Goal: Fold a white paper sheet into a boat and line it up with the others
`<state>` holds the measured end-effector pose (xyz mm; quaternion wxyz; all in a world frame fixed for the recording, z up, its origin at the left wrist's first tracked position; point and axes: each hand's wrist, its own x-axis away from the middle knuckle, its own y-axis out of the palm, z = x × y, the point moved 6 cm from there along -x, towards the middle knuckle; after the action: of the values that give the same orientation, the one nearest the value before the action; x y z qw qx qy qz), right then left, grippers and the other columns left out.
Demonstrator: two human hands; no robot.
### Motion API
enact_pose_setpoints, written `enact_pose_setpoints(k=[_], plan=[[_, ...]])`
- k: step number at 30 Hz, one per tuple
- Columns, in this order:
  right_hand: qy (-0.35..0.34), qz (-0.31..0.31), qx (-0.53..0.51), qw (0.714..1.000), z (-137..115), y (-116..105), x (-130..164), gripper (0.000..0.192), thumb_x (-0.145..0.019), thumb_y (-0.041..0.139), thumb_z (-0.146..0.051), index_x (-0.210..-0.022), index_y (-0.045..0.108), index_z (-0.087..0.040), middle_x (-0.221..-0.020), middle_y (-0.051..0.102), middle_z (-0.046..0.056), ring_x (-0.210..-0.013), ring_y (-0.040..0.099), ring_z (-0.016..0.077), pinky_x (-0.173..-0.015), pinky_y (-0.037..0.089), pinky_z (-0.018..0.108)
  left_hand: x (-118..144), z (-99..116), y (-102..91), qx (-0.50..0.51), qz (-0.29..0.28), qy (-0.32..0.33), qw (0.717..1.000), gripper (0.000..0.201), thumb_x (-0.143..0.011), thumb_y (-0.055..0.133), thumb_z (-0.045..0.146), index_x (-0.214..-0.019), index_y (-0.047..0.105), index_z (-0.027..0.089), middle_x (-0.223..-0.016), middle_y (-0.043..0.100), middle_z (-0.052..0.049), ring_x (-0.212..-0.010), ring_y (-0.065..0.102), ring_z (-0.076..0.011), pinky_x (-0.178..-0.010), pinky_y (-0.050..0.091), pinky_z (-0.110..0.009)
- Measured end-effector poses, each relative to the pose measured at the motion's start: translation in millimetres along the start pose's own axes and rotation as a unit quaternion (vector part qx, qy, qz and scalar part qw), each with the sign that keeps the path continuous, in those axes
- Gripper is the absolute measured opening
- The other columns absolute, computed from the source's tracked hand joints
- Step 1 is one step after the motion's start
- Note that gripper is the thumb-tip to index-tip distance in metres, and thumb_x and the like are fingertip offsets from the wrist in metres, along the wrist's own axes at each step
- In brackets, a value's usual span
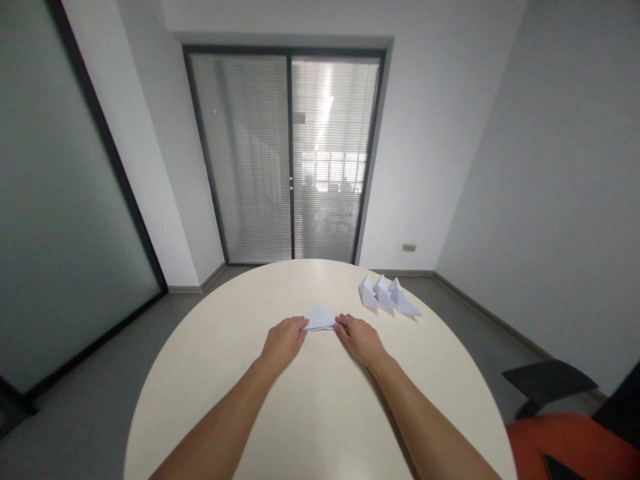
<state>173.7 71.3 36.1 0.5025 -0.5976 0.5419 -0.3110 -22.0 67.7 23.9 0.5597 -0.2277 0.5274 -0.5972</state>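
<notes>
A white sheet of paper folded into a triangle [320, 318] is between my two hands, its point facing away from me. My left hand [286, 339] pinches its left corner, with the fingers on top and the thumb at the near edge. On the other side, my right hand [361, 339] grips the right corner, its fingers curled over the paper. Layers show slightly parted along the near edge. Beyond my right hand, three folded white paper boats [384, 293] stand close together in a row.
The round cream table [310, 400] spreads under my arms. At the lower right is an orange chair [575, 447] with a black armrest [550, 383]. Glass doors with blinds [290, 160] stand behind the table, and a frosted glass panel [65, 200] is on the left.
</notes>
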Motion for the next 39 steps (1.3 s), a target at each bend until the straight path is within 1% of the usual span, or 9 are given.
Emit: enact_pose_setpoints(k=[6,10,14,20,29,35,39], plan=[[-0.007,0.012,-0.01,1.0,-1.5,-2.0,-0.9,0.037,-0.101,0.038,-0.041,-0.117,0.067,-0.025,-0.116,0.071,0.007,-0.108,0.064,0.0218,-0.083,0.045,0.028,-0.6,0.4,-2.4,0.004,-0.003,-0.008,1.0,0.032,-0.094,0.053,0.02,-0.123,0.067,0.026,-0.129,0.067,-0.001,-0.12,0.06,-0.0177,-0.106,0.043,-0.029],[-0.031,0.026,-0.015,0.999,-0.9,-0.3,-1.0,0.035,-0.1,0.04,-0.04,-0.115,0.069,-0.025,-0.118,0.071,0.006,-0.111,0.063,0.0215,-0.084,0.045,0.028,-0.7,2.6,-2.6,-0.004,-0.007,0.007,1.0,0.03,-0.095,0.052,0.022,-0.121,0.069,0.027,-0.129,0.067,-0.001,-0.12,0.06,-0.0183,-0.105,0.043,-0.031],[-0.054,0.035,-0.017,0.998,-1.5,0.6,-0.8,0.033,-0.101,0.04,-0.038,-0.111,0.069,-0.026,-0.114,0.072,0.005,-0.109,0.063,0.0207,-0.083,0.045,0.027,-0.4,3.9,-2.8,-0.01,-0.008,0.011,1.0,0.029,-0.096,0.052,0.024,-0.119,0.07,0.028,-0.129,0.067,-0.001,-0.119,0.06,-0.0185,-0.103,0.044,-0.031],[-0.049,0.042,-0.012,0.998,-2.6,0.1,-2.1,0.034,-0.101,0.039,-0.038,-0.103,0.07,-0.025,-0.107,0.073,0.006,-0.103,0.064,0.021,-0.078,0.043,0.027,-0.1,4.8,-4.5,-0.017,-0.002,-0.001,1.0,0.029,-0.096,0.049,0.025,-0.118,0.069,0.025,-0.124,0.069,-0.002,-0.116,0.06,-0.0184,-0.101,0.045,-0.031],[-0.048,0.05,-0.012,0.998,-6.9,-3.7,-0.7,0.032,-0.102,0.038,-0.037,-0.105,0.068,-0.025,-0.104,0.072,0.006,-0.099,0.064,0.0199,-0.076,0.042,0.026,1.2,11.5,-3.8,-0.046,0.017,0.015,0.999,0.028,-0.096,0.05,0.027,-0.119,0.066,0.023,-0.119,0.07,-0.004,-0.109,0.062,-0.0203,-0.095,0.048,-0.031],[-0.063,0.046,-0.017,0.997,-17.7,-7.1,1.7,0.032,-0.103,0.038,-0.036,-0.105,0.068,-0.026,-0.105,0.072,0.005,-0.101,0.064,0.0185,-0.077,0.042,0.025,0.4,15.8,-4.1,-0.055,0.019,0.024,0.998,0.029,-0.098,0.048,0.026,-0.121,0.064,0.024,-0.119,0.069,-0.005,-0.11,0.061,-0.0196,-0.097,0.046,-0.031],[-0.072,0.049,-0.022,0.996,-23.0,-7.9,3.5,0.031,-0.103,0.038,-0.036,-0.106,0.068,-0.026,-0.104,0.072,0.004,-0.101,0.064,0.0182,-0.076,0.042,0.025,0.2,17.2,-4.9,-0.054,0.024,0.024,0.998,0.028,-0.099,0.045,0.028,-0.119,0.065,0.024,-0.118,0.069,-0.005,-0.11,0.061,-0.0193,-0.095,0.047,-0.031]])
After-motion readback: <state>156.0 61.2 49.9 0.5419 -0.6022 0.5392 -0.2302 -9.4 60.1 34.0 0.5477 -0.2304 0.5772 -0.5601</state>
